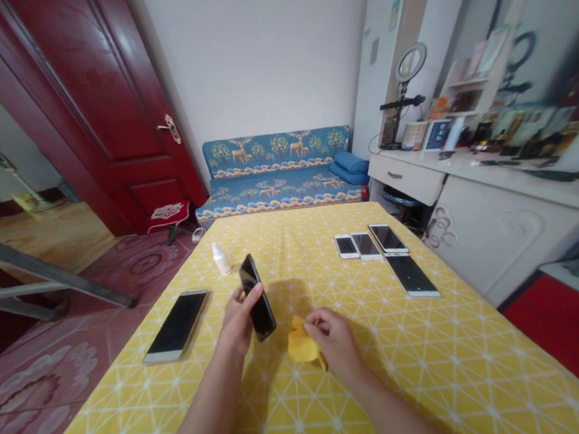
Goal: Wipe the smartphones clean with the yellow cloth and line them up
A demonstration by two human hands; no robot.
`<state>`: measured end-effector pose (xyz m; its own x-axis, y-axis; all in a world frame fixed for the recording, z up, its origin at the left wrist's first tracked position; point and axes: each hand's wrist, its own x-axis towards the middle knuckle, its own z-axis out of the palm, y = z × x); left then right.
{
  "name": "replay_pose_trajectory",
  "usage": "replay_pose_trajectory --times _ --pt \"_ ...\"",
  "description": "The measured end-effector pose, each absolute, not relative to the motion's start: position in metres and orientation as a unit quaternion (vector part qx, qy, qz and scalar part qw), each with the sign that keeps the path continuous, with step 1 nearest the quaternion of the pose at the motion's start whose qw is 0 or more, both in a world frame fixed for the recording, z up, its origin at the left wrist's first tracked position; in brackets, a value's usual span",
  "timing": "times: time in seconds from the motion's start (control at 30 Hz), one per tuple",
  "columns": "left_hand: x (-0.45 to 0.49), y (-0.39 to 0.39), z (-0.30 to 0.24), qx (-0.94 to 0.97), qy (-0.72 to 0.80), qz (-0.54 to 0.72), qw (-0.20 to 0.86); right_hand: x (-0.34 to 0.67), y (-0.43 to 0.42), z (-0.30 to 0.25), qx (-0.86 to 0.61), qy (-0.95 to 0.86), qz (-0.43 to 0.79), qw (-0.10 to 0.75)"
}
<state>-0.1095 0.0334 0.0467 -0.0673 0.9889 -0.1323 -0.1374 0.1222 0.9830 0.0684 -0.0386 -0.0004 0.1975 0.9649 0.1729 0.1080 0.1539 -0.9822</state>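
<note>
My left hand (pixel 238 318) is closed around a black smartphone (pixel 259 303), held tilted above the table with its dark face showing and the thumb lying across it. Just to the right, my right hand (pixel 334 337) pinches a small yellow cloth (pixel 302 346) that hangs from the fingertips. Cloth and phone are apart. Left of my left hand, a larger phone (pixel 178 326) with a light frame lies face up. A white spray bottle (pixel 220 258) stands upright behind it.
Several phones (pixel 412 275) lie grouped at the right on the yellow patterned tablecloth (pixel 295 410). A blue sofa (pixel 276 171) stands beyond the table's far edge. To the right is a white dresser (pixel 509 206) with bottles and a ring light (pixel 410 64).
</note>
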Motion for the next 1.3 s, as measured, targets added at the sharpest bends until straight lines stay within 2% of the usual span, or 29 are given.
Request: replay_pose_trajectory --times 0.07,0.1,0.23,0.37,0.53,0.77,0.9,1.03,1.13,1.3 --pt "-0.090 0.025 0.039 0.315 0.461 0.469 0.684 0.078 -0.033 -0.003 -0.520 -0.423 0.408 0.620" --pt "-0.084 0.021 0.034 0.270 0.450 0.456 0.719 0.083 -0.031 -0.004 -0.518 -0.384 0.407 0.647" --pt "-0.069 0.012 0.020 0.220 0.410 0.426 0.776 0.102 -0.025 -0.005 -0.508 -0.271 0.391 0.718" --pt "-0.061 0.007 0.019 0.227 0.337 0.406 0.819 0.106 -0.025 -0.002 -0.489 -0.246 0.388 0.741" --pt "-0.049 -0.005 0.027 0.188 0.317 0.386 0.846 0.099 -0.031 0.006 -0.526 -0.342 0.338 0.702" --pt "-0.039 -0.016 0.029 0.203 0.341 0.401 0.826 0.087 -0.039 0.014 -0.531 -0.568 0.155 0.610" --pt "-0.044 -0.014 0.029 0.175 0.324 0.413 0.833 0.077 -0.050 0.014 -0.483 -0.667 0.144 0.548" --pt "-0.055 -0.011 0.032 0.082 0.291 0.340 0.890 0.063 -0.060 0.014 -0.409 -0.755 0.148 0.491" --pt "-0.057 -0.011 0.033 0.050 0.278 0.336 0.899 0.059 -0.060 0.011 -0.371 -0.774 0.130 0.496" --pt "-0.046 -0.017 0.032 0.183 0.299 0.378 0.857 0.070 -0.046 0.005 -0.435 -0.714 0.059 0.546"
